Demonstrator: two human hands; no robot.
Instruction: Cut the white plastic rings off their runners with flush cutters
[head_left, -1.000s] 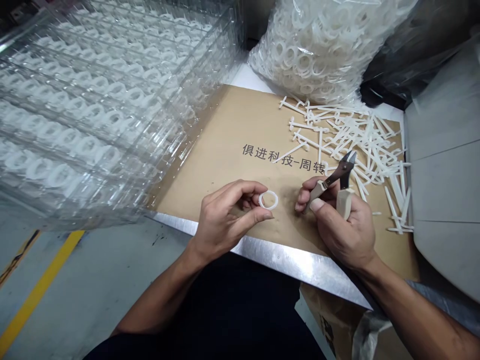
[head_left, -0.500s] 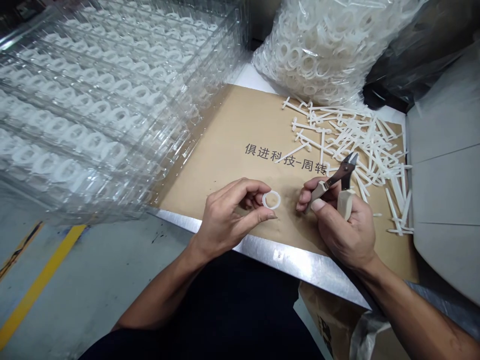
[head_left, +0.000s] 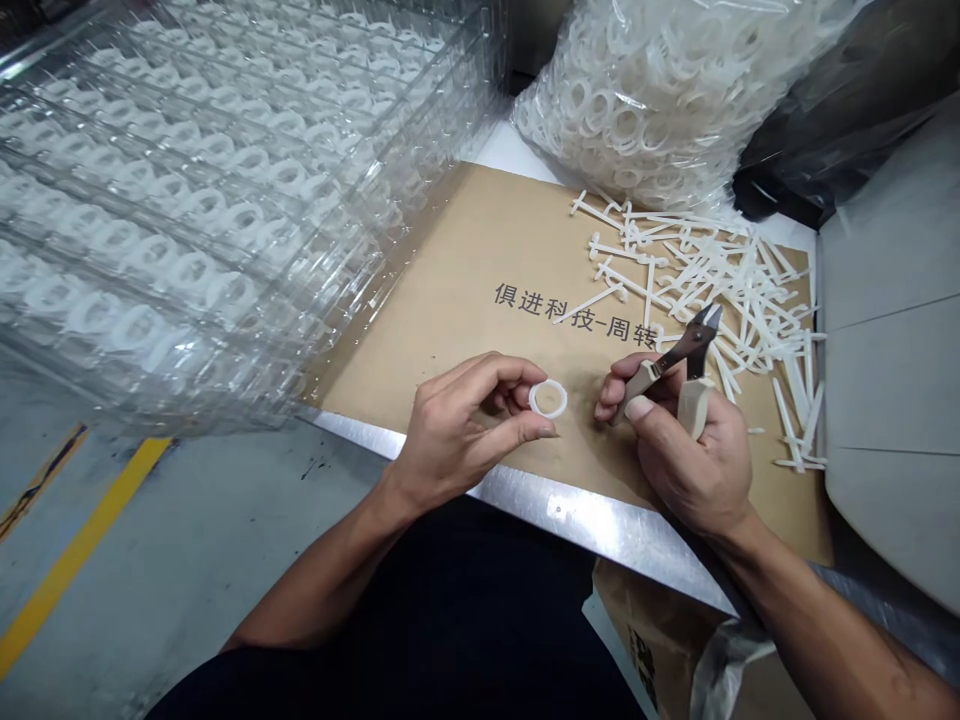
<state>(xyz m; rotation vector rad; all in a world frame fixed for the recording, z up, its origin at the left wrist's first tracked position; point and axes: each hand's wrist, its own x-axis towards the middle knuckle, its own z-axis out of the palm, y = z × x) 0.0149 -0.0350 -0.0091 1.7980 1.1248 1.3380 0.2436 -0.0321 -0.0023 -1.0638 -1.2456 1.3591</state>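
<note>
Between the thumb and fingers of my left hand (head_left: pixel 469 425) is a small white plastic ring (head_left: pixel 548 399), held above the brown cardboard sheet (head_left: pixel 420 320). My right hand (head_left: pixel 690 450) grips a pair of side cutters (head_left: pixel 679 365) with light-coloured handles, jaws pointing up and away from me. The cutters are apart from the ring, to its right. Beyond the cutters lies a loose pile of white plastic sprue pieces (head_left: pixel 697 270), sticks with short crossbars.
Stacked clear plastic trays (head_left: pixel 225 190) with rows of white rings fill the left. A clear bag (head_left: pixel 645 110) bulging with rings stands at the back. A grey panel (head_left: pixel 892 330) borders the right. The table's metal edge (head_left: pixel 570 515) runs along the front.
The ring has turned a little in my left fingers, so more of its wall shows. My right hand and the cutters stay nearly the same; the whole view has shifted slightly.
</note>
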